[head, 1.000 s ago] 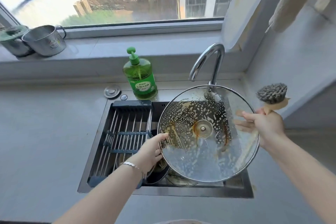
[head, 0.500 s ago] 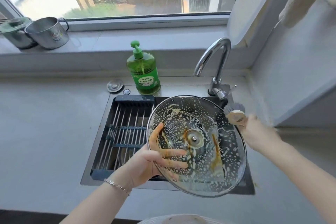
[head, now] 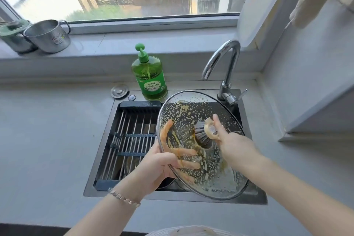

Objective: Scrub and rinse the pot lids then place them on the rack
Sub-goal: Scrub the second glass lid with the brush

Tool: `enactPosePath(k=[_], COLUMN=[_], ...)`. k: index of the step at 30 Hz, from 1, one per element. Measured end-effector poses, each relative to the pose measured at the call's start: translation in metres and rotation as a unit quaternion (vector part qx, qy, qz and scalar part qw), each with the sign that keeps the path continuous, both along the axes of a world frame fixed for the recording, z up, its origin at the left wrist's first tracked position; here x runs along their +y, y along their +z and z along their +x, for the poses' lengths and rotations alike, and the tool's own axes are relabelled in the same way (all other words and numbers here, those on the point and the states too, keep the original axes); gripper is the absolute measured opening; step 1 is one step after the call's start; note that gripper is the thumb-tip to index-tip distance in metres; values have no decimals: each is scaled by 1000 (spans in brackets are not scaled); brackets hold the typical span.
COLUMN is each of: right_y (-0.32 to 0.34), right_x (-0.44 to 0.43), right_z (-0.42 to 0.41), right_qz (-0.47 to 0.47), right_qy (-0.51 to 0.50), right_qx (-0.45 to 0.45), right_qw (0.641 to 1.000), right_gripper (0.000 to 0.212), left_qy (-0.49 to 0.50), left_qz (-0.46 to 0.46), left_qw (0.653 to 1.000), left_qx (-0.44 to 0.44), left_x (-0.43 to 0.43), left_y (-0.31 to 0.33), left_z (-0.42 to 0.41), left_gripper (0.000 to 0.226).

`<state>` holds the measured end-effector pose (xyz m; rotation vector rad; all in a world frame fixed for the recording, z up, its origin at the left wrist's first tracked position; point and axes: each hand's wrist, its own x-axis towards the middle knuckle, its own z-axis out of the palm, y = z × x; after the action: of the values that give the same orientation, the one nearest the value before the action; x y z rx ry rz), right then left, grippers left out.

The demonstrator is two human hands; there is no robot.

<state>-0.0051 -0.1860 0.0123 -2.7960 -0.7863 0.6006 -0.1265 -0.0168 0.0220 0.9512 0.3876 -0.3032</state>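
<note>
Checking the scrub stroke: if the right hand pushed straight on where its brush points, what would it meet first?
The glass lid; the brush in the right hand seems to touch it, depth unclear.

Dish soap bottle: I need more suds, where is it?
In the head view the dish soap bottle stands behind the sink, left of the faucet, just beyond the glass lid's far rim.

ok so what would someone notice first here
The big glass lid, speckled with suds and brown grease, is tilted over the sink. The left hand grips its left rim while the right hand presses a brush to its middle. A green soap bottle stands behind.
</note>
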Motion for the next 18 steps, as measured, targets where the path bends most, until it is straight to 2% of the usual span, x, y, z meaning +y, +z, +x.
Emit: enactPosePath(k=[2, 4, 5, 7, 8, 9, 11, 15, 16, 18], right_y=[5, 10, 8, 3, 2, -2, -8, -2, -1, 4], right_x=[3, 4, 4, 1, -2, -5, -10, -22, -22, -12], right_z=[-20, -33, -32, -23, -21, -21, -16, 5, 1, -24], right_qz=[5, 7, -5, 31, 53, 81, 114, 29, 41, 114], right_qy=[78, 112, 113, 106, 97, 101, 112, -18, -17, 51], right_qx=[-4, -7, -39, -180, -225, -233, -204, -119, -109, -81], right_qw=[997, 994, 993, 977, 968, 964, 966, 992, 993, 989], right_gripper=[71, 70, 68, 56, 50, 45, 47, 47, 46, 47], left_qy=[7, 20, 25, 33, 39, 44, 46, 48, 48, 39], left_qz=[-2, -7, -5, 1, 2, 2, 2, -2, -2, 1], left_qw=[1000, 1000, 1000, 999, 999, 999, 999, 999, 999, 999], left_qx=[2, 2, 4, 8, 12, 15, 17, 11, 10, 6], left_x=[-2, -5, -6, -8, -8, -8, -6, -1, -1, -2], left_y=[0, -1, -1, -1, -1, 0, 1, 5, 6, 5], left_z=[1, 2, 2, 2, 2, 2, 3, 0, -1, -2], left_gripper=[103, 101, 101, 103, 104, 104, 105, 106, 106, 106])
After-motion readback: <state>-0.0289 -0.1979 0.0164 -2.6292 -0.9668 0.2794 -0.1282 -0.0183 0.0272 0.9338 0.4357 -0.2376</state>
